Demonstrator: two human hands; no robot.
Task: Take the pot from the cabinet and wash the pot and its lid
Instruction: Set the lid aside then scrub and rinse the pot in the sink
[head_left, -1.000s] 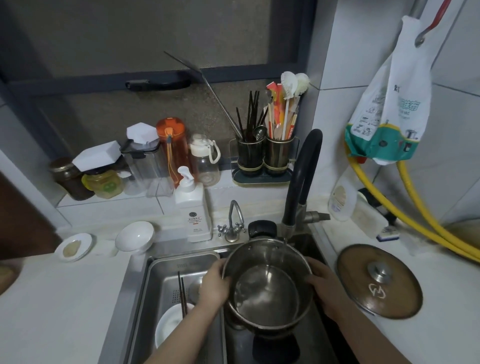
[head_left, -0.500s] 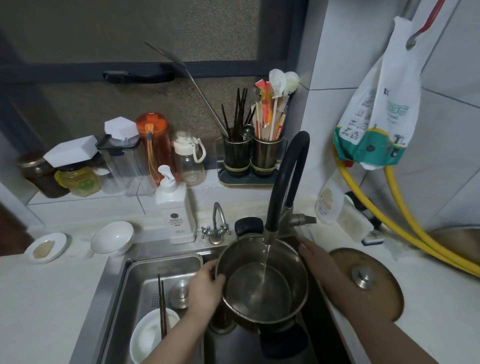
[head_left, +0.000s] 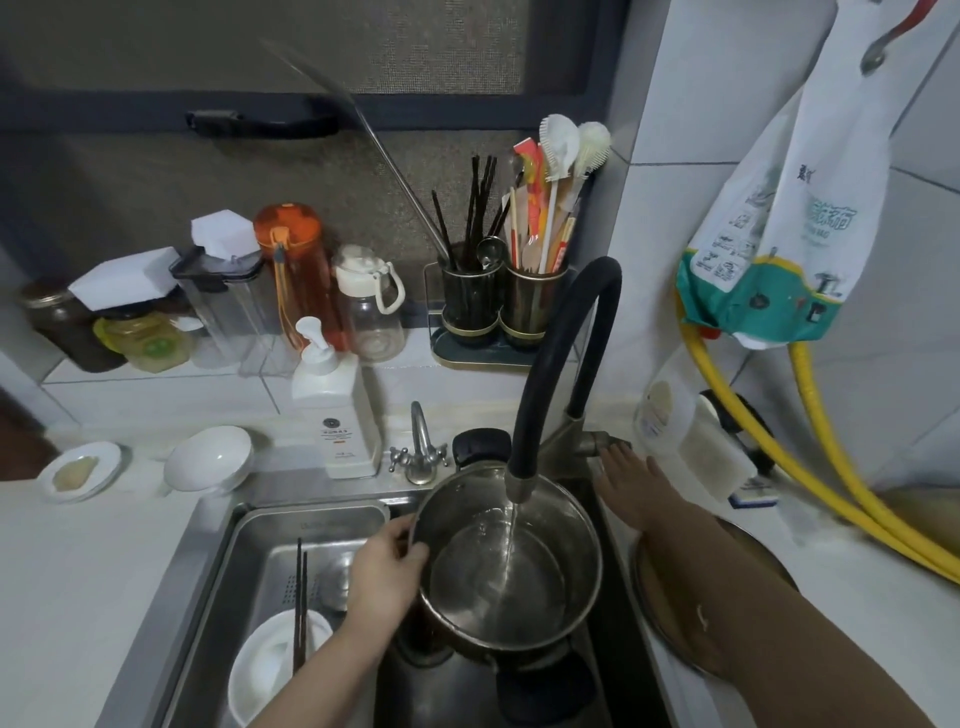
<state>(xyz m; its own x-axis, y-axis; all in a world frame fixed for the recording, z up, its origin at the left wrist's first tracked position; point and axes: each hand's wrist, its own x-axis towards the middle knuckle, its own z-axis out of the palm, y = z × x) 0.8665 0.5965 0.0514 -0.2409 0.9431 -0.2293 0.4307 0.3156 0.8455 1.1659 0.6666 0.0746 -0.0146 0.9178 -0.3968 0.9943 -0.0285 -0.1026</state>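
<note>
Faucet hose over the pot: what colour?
Black faucet hose, with a metal tip, seen in the head view.

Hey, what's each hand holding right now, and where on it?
The left hand grips the pot by its left rim. The right hand holds nothing; its straight fingers reach the faucet lever.

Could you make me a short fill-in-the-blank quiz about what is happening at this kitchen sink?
1. Water runs from the black curved faucet into the round steel ____.
2. The left hand grips the pot's ____.
3. The right hand reaches toward the faucet's ____.
4. The brown round lid lies on the white ____, right of the sink.

Missing words: pot; rim; lever; counter.
</note>
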